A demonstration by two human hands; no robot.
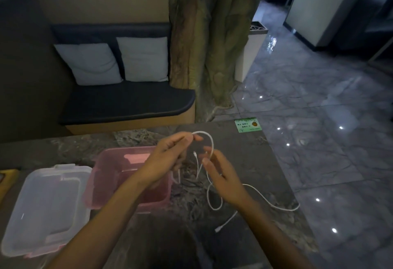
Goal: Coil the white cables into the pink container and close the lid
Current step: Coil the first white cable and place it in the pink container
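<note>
A white cable (209, 139) arches between my two hands above the dark stone table. My left hand (170, 156) pinches its upper end, with a connector end dangling below the fingers. My right hand (221, 175) has its fingers around the cable lower down. The rest of the cable trails in a loop on the table (214, 202) and runs right to the table edge (285, 208), with a plug end lying near the front (219, 229). The pink container (102, 175) stands open just left of my hands. Its clear lid (42, 209) with pink clips lies flat further left.
The stone table (255, 162) ends on the right above a glossy tiled floor (319, 119). A green sticker (247, 125) sits at the far corner. Behind are a dark bench (127, 102) with two pale cushions and a tree-trunk pillar (208, 34). A yellow object (8, 177) lies far left.
</note>
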